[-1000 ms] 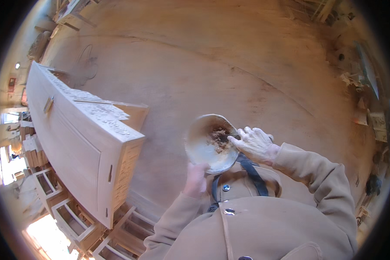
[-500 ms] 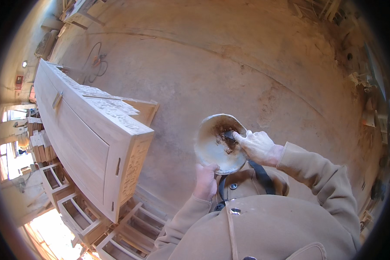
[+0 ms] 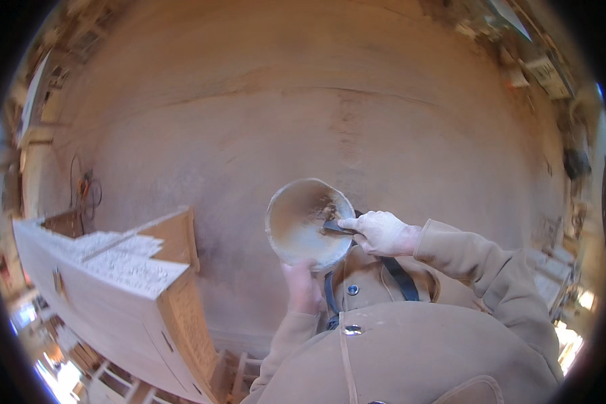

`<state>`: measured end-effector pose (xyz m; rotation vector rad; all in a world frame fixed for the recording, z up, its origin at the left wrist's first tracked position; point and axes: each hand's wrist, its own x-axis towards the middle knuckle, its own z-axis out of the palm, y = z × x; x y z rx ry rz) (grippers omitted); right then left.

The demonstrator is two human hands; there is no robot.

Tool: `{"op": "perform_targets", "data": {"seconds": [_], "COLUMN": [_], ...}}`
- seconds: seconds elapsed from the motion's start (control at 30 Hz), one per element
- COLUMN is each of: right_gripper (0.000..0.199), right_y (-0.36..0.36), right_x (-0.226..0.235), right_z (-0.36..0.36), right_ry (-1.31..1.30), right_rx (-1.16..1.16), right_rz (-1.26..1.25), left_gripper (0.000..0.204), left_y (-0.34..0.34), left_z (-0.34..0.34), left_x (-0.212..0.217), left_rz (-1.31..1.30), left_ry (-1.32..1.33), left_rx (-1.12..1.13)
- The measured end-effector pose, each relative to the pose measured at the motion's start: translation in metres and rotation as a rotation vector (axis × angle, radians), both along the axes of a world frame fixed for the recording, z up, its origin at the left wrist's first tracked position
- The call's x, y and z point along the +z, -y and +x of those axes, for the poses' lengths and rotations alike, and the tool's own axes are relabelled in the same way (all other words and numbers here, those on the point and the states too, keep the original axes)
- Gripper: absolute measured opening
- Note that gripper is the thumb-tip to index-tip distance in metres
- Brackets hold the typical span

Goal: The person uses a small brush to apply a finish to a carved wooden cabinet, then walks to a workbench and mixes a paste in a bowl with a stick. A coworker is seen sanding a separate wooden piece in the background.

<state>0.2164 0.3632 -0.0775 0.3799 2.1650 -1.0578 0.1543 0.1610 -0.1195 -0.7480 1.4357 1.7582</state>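
A round, whitish bowl with a stained inside is held out in front of my body, its mouth tilted up at me. My left hand grips the near rim from below, closed on it, with part of the fingers hidden under the bowl. Dusty white, my right hand is closed around a dark, flat scraper at the bowl's right side. The scraper's end lies inside the bowl, beside some dark brown crumbly matter.
To the left stands a large pale wooden furniture piece with a carved panel on its upper face. A coiled cable with an orange tool lies on the dusty floor beyond it. Stacked clutter lines the far right.
My view has swung to the left, and the furniture now sits lower in it. The scraper has moved lower in the bowl and lies flatter. Both hands keep their holds.
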Motion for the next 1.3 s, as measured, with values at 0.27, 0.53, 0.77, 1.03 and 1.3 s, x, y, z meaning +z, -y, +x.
{"op": "perform_targets", "data": {"seconds": [0.27, 0.53, 0.77, 1.03, 1.3], "right_gripper": [0.045, 0.045, 0.046, 0.040, 0.040], "right_y": [-0.050, -0.130, -0.146, -0.154, -0.175], "right_x": [-0.007, -0.028, -0.024, -0.003, 0.017], "right_z": [0.093, 0.181, 0.253, 0.311, 0.332], "right_ry": [-0.131, -0.386, -0.235, -0.468, -0.317], "right_rx": [-0.515, -0.894, -1.037, -1.254, -1.641], "right_rz": [-0.042, 0.019, 0.036, 0.117, -0.231], "left_gripper": [0.051, 0.058, 0.067, 0.043, 0.056], "left_y": [-0.077, -0.186, -0.255, -0.279, -0.330], "left_z": [0.013, 0.070, 0.128, 0.151, 0.159], "left_x": [-0.011, 0.001, 0.005, -0.003, 0.011], "left_rz": [0.095, 0.102, 0.151, 0.206, 0.112], "left_ry": [-0.061, -0.313, -0.403, -0.306, -0.068], "left_rx": [-0.383, -0.835, -1.016, -1.125, -1.156]}}
